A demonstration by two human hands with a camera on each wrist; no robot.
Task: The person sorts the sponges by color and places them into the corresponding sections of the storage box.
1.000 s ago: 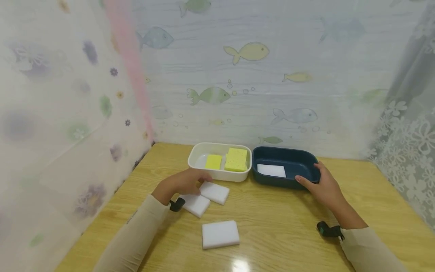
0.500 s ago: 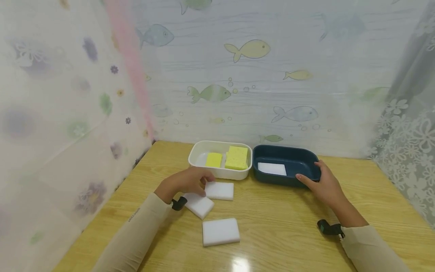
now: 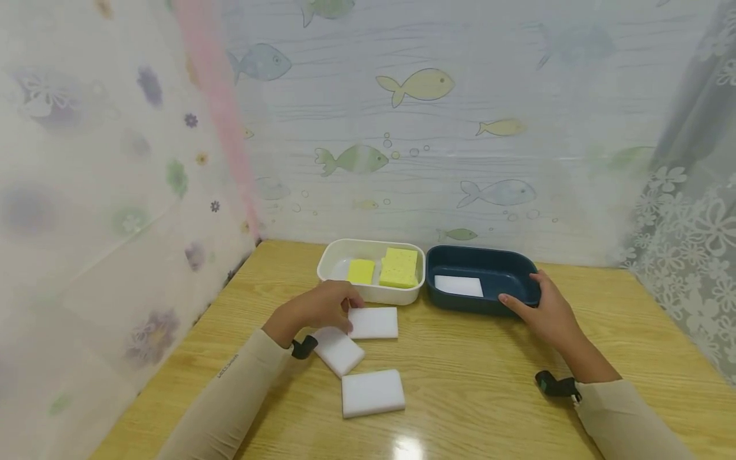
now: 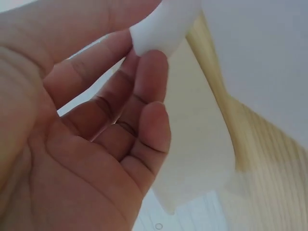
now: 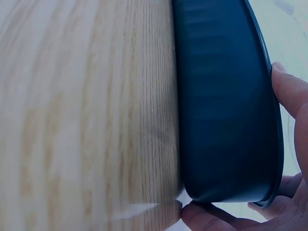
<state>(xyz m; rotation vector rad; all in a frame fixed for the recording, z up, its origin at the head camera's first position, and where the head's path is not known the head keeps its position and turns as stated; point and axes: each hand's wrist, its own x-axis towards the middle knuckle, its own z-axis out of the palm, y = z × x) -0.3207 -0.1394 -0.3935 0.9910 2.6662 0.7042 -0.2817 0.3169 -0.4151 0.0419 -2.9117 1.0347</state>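
Note:
My left hand (image 3: 322,308) pinches the left end of a white sponge (image 3: 375,323) just in front of the white plastic bin (image 3: 368,292). In the left wrist view, thumb and fingertips meet on that sponge's corner (image 4: 161,30). A second white sponge (image 3: 340,352) lies slanted below the hand, and a third (image 3: 374,393) lies nearer on the table. My right hand (image 3: 549,316) grips the right end of a dark blue bin (image 3: 468,305), thumb on the near rim; the right wrist view shows fingers round the bin's end. Inside that bin lies a white sponge (image 3: 458,286).
Several yellow sponges (image 3: 399,268) sit in the white bin, whose side touches the blue bin. Both bins stand at the back of the wooden table (image 3: 471,396), before a fish-patterned curtain (image 3: 425,140). A flowered curtain (image 3: 115,191) hangs at the left.
The white sponge in my left hand has turned from slanted to nearly straight and shifted slightly right. The sponge beneath it has also slid a little right and nearer. My right hand has stayed put.

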